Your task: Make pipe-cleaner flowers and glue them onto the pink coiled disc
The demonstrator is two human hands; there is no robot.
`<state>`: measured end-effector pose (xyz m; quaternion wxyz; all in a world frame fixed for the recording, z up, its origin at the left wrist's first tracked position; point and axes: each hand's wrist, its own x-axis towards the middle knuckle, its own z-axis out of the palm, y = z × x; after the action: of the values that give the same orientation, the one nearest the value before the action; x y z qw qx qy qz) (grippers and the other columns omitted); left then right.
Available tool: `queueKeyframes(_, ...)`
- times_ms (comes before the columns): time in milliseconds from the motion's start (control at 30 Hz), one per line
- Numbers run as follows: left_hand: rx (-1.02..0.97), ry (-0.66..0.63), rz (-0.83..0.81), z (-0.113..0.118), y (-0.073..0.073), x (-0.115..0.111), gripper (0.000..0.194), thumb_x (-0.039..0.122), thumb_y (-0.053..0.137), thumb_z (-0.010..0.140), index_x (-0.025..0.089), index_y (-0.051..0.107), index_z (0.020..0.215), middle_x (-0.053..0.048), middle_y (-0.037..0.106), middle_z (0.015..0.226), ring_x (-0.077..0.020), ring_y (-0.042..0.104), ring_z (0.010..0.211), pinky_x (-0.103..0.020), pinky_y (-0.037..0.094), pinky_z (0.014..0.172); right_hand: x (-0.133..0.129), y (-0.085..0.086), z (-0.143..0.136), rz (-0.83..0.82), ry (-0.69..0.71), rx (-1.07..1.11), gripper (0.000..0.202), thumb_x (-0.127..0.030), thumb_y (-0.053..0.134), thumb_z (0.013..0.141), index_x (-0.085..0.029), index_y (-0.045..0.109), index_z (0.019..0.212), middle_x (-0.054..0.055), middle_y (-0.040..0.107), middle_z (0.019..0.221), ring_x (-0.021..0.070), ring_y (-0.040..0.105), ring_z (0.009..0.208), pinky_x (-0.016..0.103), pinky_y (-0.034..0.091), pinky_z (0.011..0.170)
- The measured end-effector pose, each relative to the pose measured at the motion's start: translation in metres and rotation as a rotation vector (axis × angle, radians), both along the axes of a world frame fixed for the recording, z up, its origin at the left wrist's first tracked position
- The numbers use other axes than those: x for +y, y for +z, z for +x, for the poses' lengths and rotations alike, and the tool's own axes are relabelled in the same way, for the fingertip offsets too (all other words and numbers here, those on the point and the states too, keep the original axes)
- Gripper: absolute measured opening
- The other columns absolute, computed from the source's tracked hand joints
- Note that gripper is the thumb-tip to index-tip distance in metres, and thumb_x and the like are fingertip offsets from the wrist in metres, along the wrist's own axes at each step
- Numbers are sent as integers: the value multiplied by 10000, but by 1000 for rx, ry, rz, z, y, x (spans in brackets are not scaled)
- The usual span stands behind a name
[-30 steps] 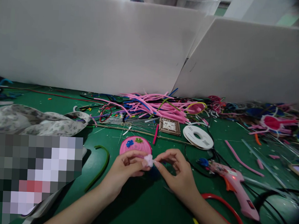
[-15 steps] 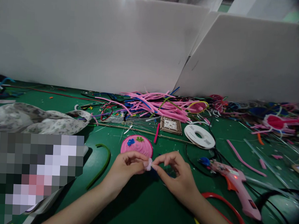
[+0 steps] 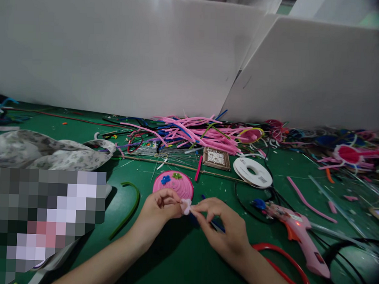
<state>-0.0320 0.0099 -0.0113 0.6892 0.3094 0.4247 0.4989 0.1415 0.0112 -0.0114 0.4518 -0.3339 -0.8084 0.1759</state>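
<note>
Between my two hands is a small pale pink flower [image 3: 186,206]. My left hand [image 3: 163,210] pinches its left side between thumb and fingertips. My right hand [image 3: 222,223] has thumb and forefinger pinched together at the flower's right edge. Just beyond my left hand lies a round pink coiled disc [image 3: 175,186], which bears a blue flower [image 3: 165,180] and a green flower [image 3: 177,175]. Something blue shows partly behind my right hand; its shape is hidden.
A pink glue gun [image 3: 301,230] with a lit red light lies at right, near red scissors handles [image 3: 284,263]. Farther back are a white spool [image 3: 253,172], a small frame [image 3: 216,159] and pink stems [image 3: 196,134]. A green stem [image 3: 133,206] lies left.
The pale flower has shifted slightly left and up and now shows its petals more openly. My right hand has moved a little lower, uncovering more of the blue item behind it.
</note>
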Motion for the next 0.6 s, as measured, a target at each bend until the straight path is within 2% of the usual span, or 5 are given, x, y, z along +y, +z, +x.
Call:
queueKeyframes(67,-42,7,3,0,-2,1,319,192,822,562,159,510,618,63,618,510,-56,552,501,-148,419,526,0,1,1,50,41,-32,265,-14,547,796,-248,430,753,21,694,851,160,655,799,301,519,714)
queueKeyframes(167,-60,-13,-1,1,-1,2,392,202,825,570,169,437,621,48,640,557,-71,585,547,-162,435,549,0,3,3,47,49,-42,273,-4,549,791,-249,427,779,22,688,864,155,645,809,295,514,716)
queueKeyframes(400,-36,-67,0,-1,2,0,423,213,816,603,176,397,640,18,690,644,-89,627,616,-173,465,578,0,2,2,32,62,-27,295,5,559,784,-244,401,772,3,685,854,137,642,818,275,506,734)
queueKeyframes(500,-17,-84,-26,-1,1,0,367,226,808,627,169,448,677,18,692,641,-88,633,613,-175,478,582,1,3,2,38,31,-26,300,-1,565,781,-245,390,771,2,683,849,137,641,813,273,504,728)
queueKeyframes(600,-11,-90,-63,-1,2,1,323,267,785,670,161,543,855,-19,724,734,-121,672,694,-203,506,628,1,5,3,56,-20,-11,314,-2,574,772,-244,374,770,6,679,838,140,636,800,279,499,719)
